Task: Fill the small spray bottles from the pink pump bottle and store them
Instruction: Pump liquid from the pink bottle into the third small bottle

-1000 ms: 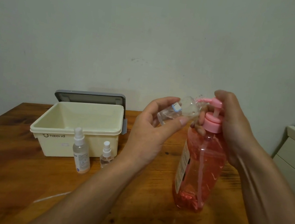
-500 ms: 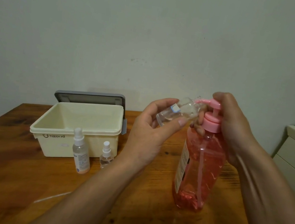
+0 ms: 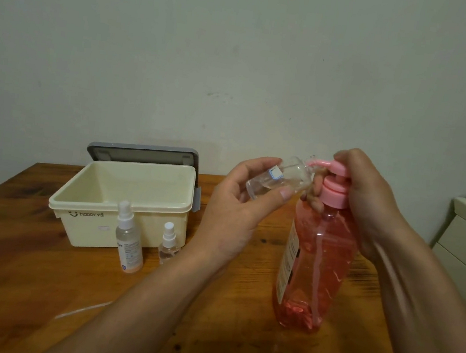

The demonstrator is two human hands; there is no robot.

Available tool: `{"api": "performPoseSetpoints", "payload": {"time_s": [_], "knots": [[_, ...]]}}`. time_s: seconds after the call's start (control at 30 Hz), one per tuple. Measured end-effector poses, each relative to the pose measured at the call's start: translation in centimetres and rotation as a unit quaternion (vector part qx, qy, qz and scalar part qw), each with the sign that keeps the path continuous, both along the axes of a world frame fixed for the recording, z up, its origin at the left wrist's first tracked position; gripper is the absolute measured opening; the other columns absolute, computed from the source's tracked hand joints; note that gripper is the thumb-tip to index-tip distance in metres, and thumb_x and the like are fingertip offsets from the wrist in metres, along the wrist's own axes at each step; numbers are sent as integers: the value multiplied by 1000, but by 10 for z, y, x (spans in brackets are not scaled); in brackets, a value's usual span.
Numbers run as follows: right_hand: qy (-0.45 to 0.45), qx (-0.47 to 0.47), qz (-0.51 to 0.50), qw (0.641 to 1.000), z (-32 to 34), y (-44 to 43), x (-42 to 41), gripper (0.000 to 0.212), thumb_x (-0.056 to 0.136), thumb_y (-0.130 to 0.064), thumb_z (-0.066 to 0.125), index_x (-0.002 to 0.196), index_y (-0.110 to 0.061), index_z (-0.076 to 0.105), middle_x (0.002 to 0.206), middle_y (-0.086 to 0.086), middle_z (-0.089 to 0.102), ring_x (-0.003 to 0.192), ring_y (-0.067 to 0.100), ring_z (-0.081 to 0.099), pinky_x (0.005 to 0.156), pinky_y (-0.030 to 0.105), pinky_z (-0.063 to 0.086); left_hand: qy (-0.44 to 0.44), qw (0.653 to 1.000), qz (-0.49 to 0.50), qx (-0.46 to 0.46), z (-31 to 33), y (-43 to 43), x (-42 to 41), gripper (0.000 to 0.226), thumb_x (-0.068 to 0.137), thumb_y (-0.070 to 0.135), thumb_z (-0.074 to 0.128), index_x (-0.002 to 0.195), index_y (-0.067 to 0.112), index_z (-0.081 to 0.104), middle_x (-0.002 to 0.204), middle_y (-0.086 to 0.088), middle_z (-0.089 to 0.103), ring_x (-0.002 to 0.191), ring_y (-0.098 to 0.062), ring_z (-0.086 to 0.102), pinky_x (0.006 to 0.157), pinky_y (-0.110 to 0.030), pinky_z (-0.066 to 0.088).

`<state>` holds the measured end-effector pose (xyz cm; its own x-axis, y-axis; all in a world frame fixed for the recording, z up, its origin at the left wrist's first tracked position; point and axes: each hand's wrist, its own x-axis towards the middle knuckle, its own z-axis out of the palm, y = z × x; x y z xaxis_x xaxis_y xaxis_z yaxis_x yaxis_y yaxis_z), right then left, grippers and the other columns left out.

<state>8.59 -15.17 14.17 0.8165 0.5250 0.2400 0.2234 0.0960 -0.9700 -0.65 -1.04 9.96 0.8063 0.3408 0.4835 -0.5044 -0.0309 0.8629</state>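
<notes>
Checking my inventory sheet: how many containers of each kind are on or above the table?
Small clear plastic bottles: 3 (tall spray bottle, short spray bottle, uncapped bottle in the left hand)
Pink pump bottle: 1
Cream plastic storage box: 1
Total: 5

Counter is brown wood (image 3: 22,282) with visible grain and knots, and a slight varnished sheen. The tall pink pump bottle (image 3: 318,263) on the right is glossy see-through plastic with an opaque smooth pink plastic pump. The small clear bottle (image 3: 278,179) looks like shiny transparent plastic. The cream storage box (image 3: 124,192) on the left is matt, smooth plastic. The wall (image 3: 240,60) is matt painted plaster, a bit scuffed.
</notes>
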Motion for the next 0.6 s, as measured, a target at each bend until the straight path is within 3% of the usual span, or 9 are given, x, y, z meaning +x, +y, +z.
{"api": "performPoseSetpoints", "payload": {"time_s": [0.1,0.23,0.47,0.6], "knots": [[0,-5,1,1000,0,0,0,50,77,-51,42,51,-12,60,49,16,53,49,25,51,43,24,43,1,1000,2,3,-1,1,0,38,82,21,76,117,29,65,111,10,72,105,-9,67,84,-25,56],[9,-11,-2,1000,0,0,2,61,74,-65,43,52,-11,59,48,15,53,60,29,53,55,32,46,0,1000,0,-1,0,-1,2,41,78,29,76,117,31,64,113,11,71,107,-12,67,85,-28,57],[-2,5,1,1000,0,0,0,47,77,-46,41,51,-11,59,49,17,53,42,24,50,41,19,41,0,1000,0,-3,-3,1,3,39,78,26,77,115,32,67,112,6,72,106,-11,67,81,-21,54],[3,-7,3,1000,0,-1,1,60,77,-63,43,52,-11,59,48,14,52,49,25,52,44,25,43,2,1000,-3,-2,-3,1,4,41,80,26,76,120,27,64,115,8,71,109,-12,66,90,-33,57]]}}
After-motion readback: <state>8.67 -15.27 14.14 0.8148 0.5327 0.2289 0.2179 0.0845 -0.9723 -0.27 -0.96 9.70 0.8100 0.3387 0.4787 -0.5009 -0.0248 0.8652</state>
